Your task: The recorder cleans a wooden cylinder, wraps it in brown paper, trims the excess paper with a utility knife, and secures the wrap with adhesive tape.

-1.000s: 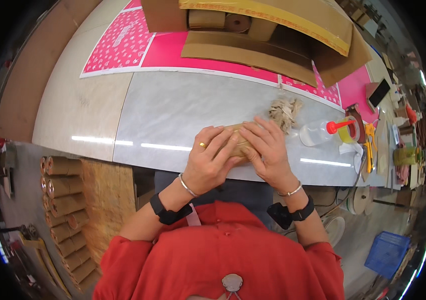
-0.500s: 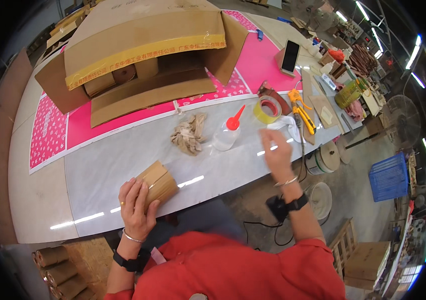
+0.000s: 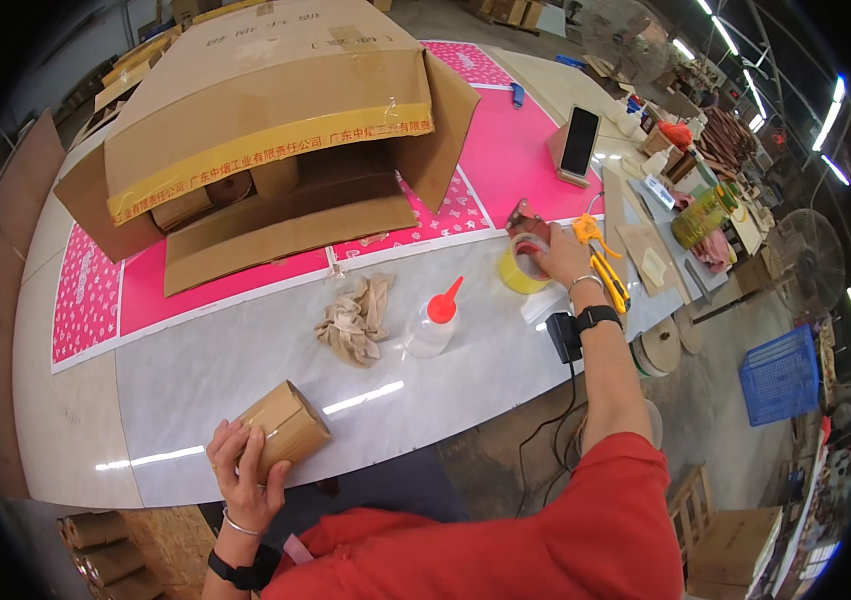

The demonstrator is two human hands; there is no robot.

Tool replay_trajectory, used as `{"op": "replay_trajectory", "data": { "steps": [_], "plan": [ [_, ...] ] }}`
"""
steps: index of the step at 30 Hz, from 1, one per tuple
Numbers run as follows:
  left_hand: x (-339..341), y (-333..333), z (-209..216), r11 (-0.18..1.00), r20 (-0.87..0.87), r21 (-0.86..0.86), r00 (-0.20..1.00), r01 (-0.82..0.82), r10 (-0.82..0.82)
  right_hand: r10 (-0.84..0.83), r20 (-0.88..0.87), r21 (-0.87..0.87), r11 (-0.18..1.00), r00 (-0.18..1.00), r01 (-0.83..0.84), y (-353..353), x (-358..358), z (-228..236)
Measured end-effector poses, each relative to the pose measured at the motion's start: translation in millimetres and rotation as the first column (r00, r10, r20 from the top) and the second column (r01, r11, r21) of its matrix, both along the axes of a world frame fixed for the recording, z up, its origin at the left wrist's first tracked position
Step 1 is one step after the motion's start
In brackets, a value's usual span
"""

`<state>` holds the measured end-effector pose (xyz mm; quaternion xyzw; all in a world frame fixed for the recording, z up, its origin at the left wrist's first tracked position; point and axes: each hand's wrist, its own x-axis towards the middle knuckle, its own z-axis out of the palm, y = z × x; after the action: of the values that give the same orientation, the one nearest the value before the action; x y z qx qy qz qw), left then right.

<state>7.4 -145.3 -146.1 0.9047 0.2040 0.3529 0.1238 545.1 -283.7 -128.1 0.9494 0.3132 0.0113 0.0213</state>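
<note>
Your left hand (image 3: 243, 470) grasps the brown cylindrical roll (image 3: 286, 430), fingers curled over its left end and thumb on the near side. That roll lies on its side near the front edge of the grey tabletop (image 3: 206, 380), its long axis slanted to the edge. Your right hand (image 3: 564, 258) is at the right side of the yellow tape roll (image 3: 516, 272), fingers over its rim; you cannot tell whether they have closed on it. Just right of that hand lies the yellow-handled tool (image 3: 611, 280).

Between your hands, a stretch of grey surface runs along the front edge. Behind it, the crumpled rag (image 3: 354, 322) and the red-nozzled squeeze bottle (image 3: 433, 330) sit apart from each other. The pink patterned sheet's white border (image 3: 221, 298) bounds this strip at the back, with the open carton (image 3: 266, 90) on the sheet.

The carton's top carries dark printed characters, and its yellow sealing tape (image 3: 276, 150) has a row of red lettering. Pale writing marks the sheet's left panel.
</note>
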Motion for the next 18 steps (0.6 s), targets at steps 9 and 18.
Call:
{"op": "replay_trajectory", "data": {
  "steps": [9,18],
  "plan": [
    [-0.2,2.4,-2.1,1.000,-0.011,-0.001,1.000,0.004,-0.004,0.018,0.162,0.163,0.986,0.987,-0.045,-7.4,-0.7,-4.0],
    [1.0,2.7,-4.0,1.000,0.038,0.000,0.999,0.019,-0.019,0.126,-0.297,0.758,0.634,0.946,0.153,-42.8,-40.0,60.1]
  ]
}}
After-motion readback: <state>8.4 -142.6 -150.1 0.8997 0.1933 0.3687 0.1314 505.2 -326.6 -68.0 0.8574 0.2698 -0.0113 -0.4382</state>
